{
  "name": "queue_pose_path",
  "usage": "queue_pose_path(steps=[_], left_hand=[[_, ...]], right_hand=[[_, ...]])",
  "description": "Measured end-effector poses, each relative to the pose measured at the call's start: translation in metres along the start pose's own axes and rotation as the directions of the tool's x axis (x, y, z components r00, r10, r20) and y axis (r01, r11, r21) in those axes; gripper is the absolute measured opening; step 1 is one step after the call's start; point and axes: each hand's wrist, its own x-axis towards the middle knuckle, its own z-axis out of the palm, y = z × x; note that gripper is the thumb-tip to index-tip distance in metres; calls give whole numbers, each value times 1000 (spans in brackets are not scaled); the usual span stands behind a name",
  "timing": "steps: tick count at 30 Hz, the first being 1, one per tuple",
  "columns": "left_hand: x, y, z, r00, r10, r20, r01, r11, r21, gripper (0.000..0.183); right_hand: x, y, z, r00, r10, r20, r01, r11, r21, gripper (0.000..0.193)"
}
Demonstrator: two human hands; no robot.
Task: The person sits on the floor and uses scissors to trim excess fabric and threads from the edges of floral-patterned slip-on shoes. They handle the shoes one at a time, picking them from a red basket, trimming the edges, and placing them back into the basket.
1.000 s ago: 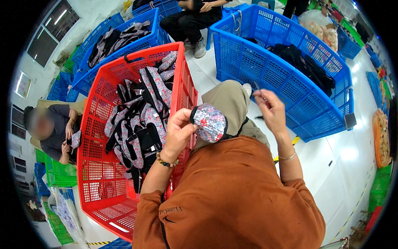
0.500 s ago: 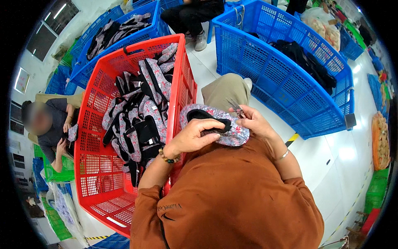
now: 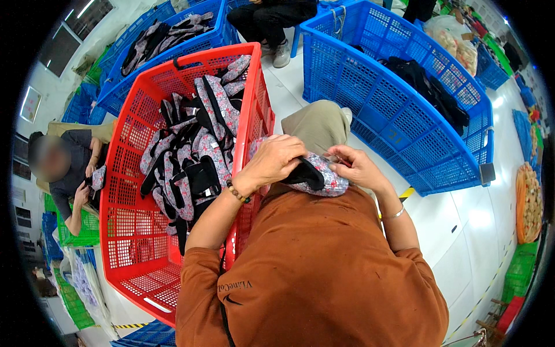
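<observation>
A grey slipper (image 3: pixel 328 182) with a pink-and-red floral pattern and black lining is held over my lap. My left hand (image 3: pixel 274 161) is closed over its left part, fingers bent onto the upper, and hides much of it. At the slipper's right end, my right hand (image 3: pixel 359 168) is closed, with thumb and forefinger close to the edge. The small metal thread snips in that hand are almost wholly hidden by its fingers now; the earlier picture shows them better.
Left of me stands a red plastic crate (image 3: pixel 130 231) with a heap of similar slippers (image 3: pixel 199 156). Blue crates stand behind it (image 3: pixel 222 29) and at the right (image 3: pixel 393 124), the latter with black items (image 3: pixel 430 87). One person (image 3: pixel 72 168) sits at the left, another (image 3: pixel 272 23) at the back.
My left hand has risen and turned over the slipper, its fingers now bent across the upper. The slipper has tipped, showing less of its opening. The snips' blades no longer stand out above my right hand.
</observation>
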Motion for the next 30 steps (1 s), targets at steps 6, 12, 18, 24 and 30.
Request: queue_pose_path(steps=[6,12,18,24,30], left_hand=[[1,12,10,996,-81,-36,82,996,31,26],[13,34,-15,991,-106,-82,116,984,138,24],[20,42,-44,990,-120,-71,130,978,166,22],[18,25,-60,996,-84,37,89,981,-170,6],[6,8,-43,953,-281,117,286,694,-661,20]], right_hand=[[-6,-36,5,869,-303,-391,89,874,-478,40],[0,-45,28,848,-388,-360,57,744,-666,42],[10,-45,27,772,-480,-418,186,799,-572,39],[17,-35,14,916,-234,-327,237,971,-30,34],[24,-18,16,963,-111,-244,187,930,316,36]])
